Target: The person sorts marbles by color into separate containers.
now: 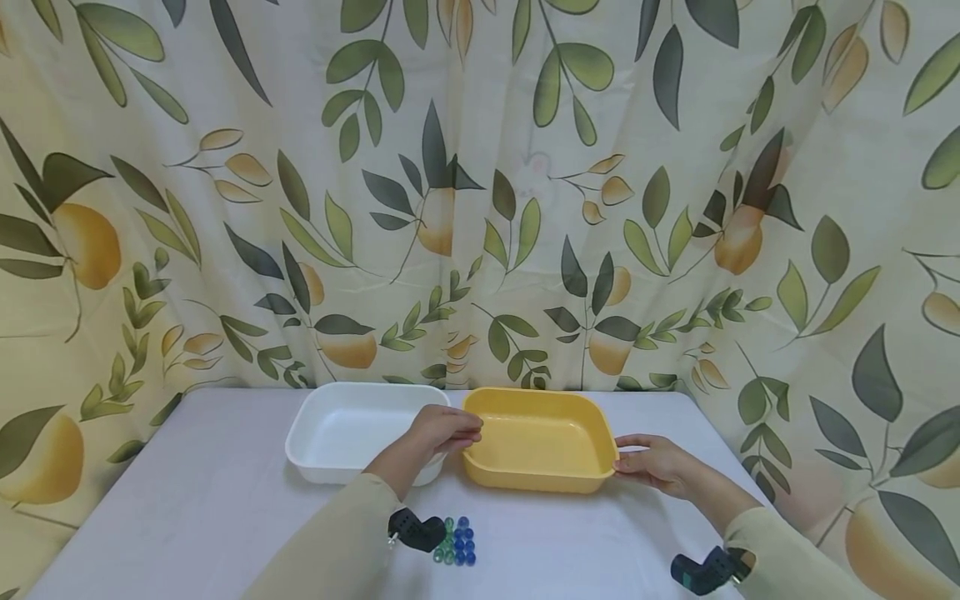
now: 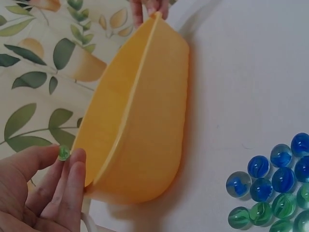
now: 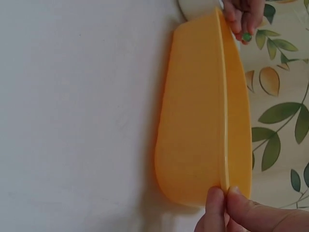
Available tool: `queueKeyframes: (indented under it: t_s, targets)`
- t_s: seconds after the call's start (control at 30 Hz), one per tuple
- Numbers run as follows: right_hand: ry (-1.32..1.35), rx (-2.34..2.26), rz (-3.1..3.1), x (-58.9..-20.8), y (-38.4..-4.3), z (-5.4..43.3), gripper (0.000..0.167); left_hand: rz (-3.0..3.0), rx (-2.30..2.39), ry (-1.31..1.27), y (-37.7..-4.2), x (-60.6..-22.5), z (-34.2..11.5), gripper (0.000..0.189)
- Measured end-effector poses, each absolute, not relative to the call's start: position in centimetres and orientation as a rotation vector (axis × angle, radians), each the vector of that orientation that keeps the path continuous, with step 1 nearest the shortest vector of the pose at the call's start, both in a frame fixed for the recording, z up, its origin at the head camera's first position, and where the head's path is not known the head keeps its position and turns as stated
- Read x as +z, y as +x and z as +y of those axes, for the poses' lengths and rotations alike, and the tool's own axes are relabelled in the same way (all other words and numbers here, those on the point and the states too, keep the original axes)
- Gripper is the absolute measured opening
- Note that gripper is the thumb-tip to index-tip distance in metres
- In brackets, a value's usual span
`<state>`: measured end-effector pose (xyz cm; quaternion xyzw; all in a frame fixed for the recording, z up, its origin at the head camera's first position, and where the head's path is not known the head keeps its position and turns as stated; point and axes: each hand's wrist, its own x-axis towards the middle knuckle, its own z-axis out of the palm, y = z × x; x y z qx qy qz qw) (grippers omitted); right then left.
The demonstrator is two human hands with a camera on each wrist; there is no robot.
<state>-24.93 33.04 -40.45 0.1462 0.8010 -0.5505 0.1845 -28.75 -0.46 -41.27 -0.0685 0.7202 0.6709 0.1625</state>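
My left hand (image 1: 441, 428) pinches a green marble (image 2: 63, 153) between thumb and fingers, at the left rim of the yellow tray (image 1: 536, 481). The left fingertips overlap the tray's edge in the left wrist view. On the opposite side, my right hand (image 1: 660, 467) grips the tray's right rim, thumb on one face of the wall and fingers on the other, as the right wrist view shows. The tray's visible inside holds nothing. Nearer me on the table, blue marbles (image 2: 283, 179) and green marbles (image 2: 284, 205) lie grouped in rows, partly behind the left wrist camera in the head view.
A white tray (image 1: 322, 473) stands left of the yellow one, its near right corner behind my left hand. A white cloth covers the table (image 1: 570, 542). Behind it hangs a leaf-and-fruit patterned curtain (image 1: 480, 250). Black cameras (image 1: 705, 572) sit on both wrists.
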Motion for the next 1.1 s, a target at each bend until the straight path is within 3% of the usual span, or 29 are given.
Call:
queueKeyframes:
  t_s: [0.23,0.53,1.1]
  targets:
    - [0.408,-1.514,2.204,-40.0,-25.4,33.2,0.059,2.090,1.881,-0.204,-28.9,-41.0,-0.3,0.015]
    - [0.423,-1.571,2.146,-40.0,-26.2,33.7,0.057,2.113,1.847,-0.238,-29.0,-41.2,-0.2,0.022]
    - [0.476,-1.610,2.113,-40.5,-26.4,33.9,0.054,2.100,1.872,-0.319,-29.3,-40.8,0.1,0.017]
